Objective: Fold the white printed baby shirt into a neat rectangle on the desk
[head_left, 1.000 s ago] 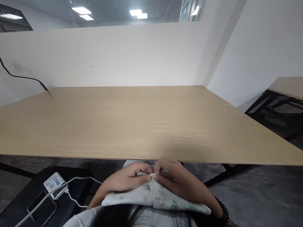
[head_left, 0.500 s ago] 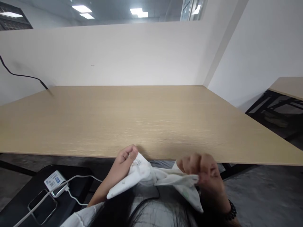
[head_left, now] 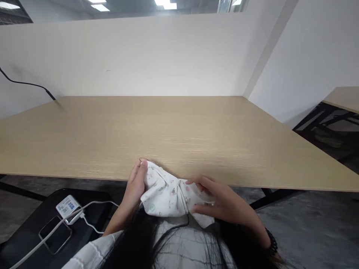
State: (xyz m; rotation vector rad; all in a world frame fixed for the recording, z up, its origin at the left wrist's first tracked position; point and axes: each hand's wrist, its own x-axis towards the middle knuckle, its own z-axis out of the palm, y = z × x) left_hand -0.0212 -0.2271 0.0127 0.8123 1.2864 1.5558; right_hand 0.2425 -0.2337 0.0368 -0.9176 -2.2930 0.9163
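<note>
A white cloth [head_left: 165, 196] with small coloured prints, soft and gathered into folds near its middle, is held at the table's front edge, close to my body. My left hand [head_left: 136, 185] is closed on its upper left edge, thumb in front. Over the right part of the cloth lies my right hand [head_left: 221, 198], thumb and index finger spread apart and touching the fabric. Its other fingers are bent and partly hidden. A dark beaded bracelet [head_left: 272, 241] circles the right wrist.
The wooden table [head_left: 157, 130] reaches back to a white partition [head_left: 151, 56]. At lower left, a black chair [head_left: 92, 198] carries a white power bank [head_left: 68, 209] with a cable and a phone-shaped object [head_left: 55, 234]. A black cable [head_left: 28, 83] hangs at the left wall.
The cloth has gone from a twisted bunch to a more spread shape with its print showing. My right hand has moved left, from a closed grip to spread fingers. The view tilted slightly down.
</note>
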